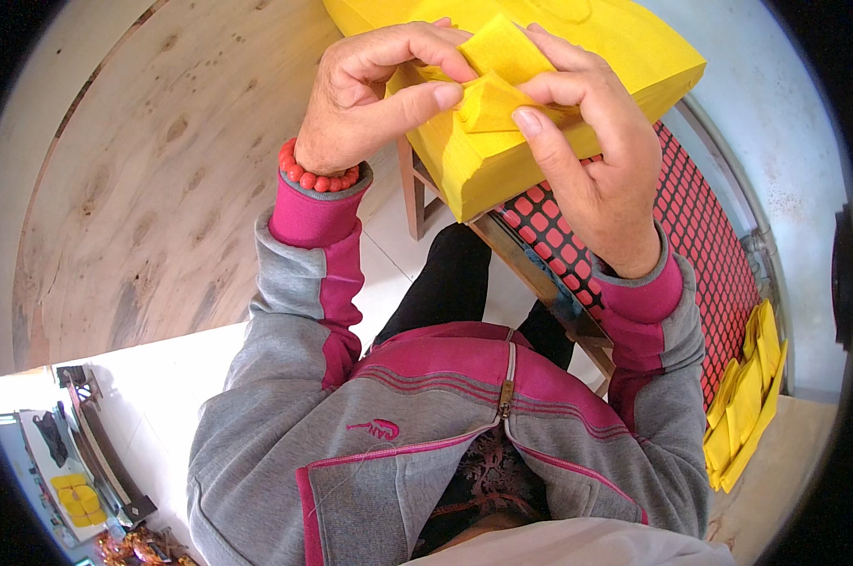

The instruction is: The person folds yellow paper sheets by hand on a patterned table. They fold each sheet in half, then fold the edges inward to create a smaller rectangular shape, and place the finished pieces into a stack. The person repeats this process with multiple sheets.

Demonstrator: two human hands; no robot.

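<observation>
Both hands are up at the top of the view, over a large yellow fabric bag [625, 57] with crisp box-like edges. Between them is a folded piece of yellow fabric [507, 52], its layers bunched into a point; whether it is part of the bag I cannot tell. My left hand [379, 90], with a red bead bracelet [318, 179] at the wrist, pinches the fold's left side between thumb and forefinger. From the right, my right hand [592, 127] grips the same fold with thumb and fingers. Some fingertips are hidden behind the fabric.
Under the bag is a bench with a red-and-black checked cover [695, 198]. Several folded yellow pieces [747, 396] lie at its right end. A wooden board [162, 170] fills the left, and a pale blue wall [785, 123] the right. A cluttered surface [44, 462] shows lower left.
</observation>
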